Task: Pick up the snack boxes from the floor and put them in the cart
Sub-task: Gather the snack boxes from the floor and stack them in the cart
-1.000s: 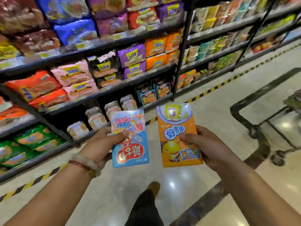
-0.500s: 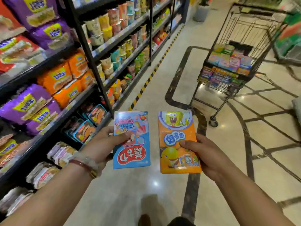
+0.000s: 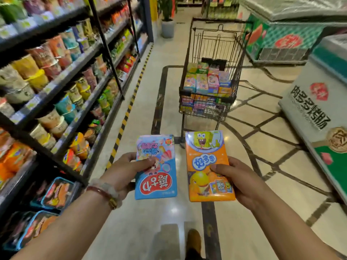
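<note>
Near the bottom of the head view, two bare hands are held out side by side over the pale glossy floor (image 3: 272,117), each gripping one snack box. On the left, the left hand (image 3: 122,170) holds a blue and pink box (image 3: 156,177) by its left edge, thumb pressed across the printed front and the other fingers curled behind it. A beaded bracelet (image 3: 105,191) circles that wrist. On the right, the right hand (image 3: 238,180) clamps an orange box (image 3: 208,171) with a yellow cartoon figure by its right edge, thumb lying on the front face. The two boxes face up toward the camera, close together but not touching, with a strip of floor showing between them.

Farther off, straight ahead of the boxes, stands a dark wire shopping cart (image 3: 212,59) on the floor, well apart from the hands. Its basket already holds many colourful snack boxes (image 3: 206,83), stacked in rows that rise above the near rim.

Along the left side run dark shelves (image 3: 62,76) packed with cup noodles and bagged snacks, with a yellow and black striped line (image 3: 129,107) on the floor at their foot. At far right sit chest freezers (image 3: 308,102) with printed side panels. A potted plant (image 3: 168,17) stands at the far end of the aisle. A brown shoe (image 3: 193,239) shows at the bottom edge.
</note>
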### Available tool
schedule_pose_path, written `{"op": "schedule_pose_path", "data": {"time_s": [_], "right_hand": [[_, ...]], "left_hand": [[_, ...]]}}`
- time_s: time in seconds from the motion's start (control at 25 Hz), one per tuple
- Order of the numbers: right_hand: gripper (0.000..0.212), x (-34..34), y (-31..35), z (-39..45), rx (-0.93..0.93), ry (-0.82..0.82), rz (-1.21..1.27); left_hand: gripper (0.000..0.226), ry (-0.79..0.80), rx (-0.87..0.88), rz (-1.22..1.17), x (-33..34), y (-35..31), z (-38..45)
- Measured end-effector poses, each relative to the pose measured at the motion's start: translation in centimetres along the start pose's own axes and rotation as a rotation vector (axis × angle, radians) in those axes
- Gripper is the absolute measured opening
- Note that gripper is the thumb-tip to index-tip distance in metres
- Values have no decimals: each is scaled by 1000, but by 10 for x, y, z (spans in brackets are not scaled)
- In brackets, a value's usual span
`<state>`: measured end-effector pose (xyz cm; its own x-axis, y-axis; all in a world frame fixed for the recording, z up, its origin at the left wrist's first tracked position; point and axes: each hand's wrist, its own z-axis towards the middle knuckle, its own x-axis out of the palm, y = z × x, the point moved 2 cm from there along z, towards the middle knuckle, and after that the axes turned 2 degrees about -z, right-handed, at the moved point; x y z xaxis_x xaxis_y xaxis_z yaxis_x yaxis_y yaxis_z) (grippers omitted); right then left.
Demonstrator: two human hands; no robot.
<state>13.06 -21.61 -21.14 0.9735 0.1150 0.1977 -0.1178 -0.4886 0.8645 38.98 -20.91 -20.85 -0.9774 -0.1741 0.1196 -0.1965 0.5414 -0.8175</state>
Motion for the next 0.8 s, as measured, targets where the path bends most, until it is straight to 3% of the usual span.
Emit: {"op": "schedule_pose_path", "data": {"time_s": [0.36, 0.6, 0.8], "right_hand": [[23, -63, 89, 132, 3, -72, 10], [30, -80, 131, 225, 21, -152, 47], [29, -73, 172, 309, 14, -186, 114]], "left_hand": [[42, -4, -37, 46, 71, -86, 145], [45, 5, -31, 50, 87, -141, 241], [18, 81, -2, 90, 92, -206, 336]]}}
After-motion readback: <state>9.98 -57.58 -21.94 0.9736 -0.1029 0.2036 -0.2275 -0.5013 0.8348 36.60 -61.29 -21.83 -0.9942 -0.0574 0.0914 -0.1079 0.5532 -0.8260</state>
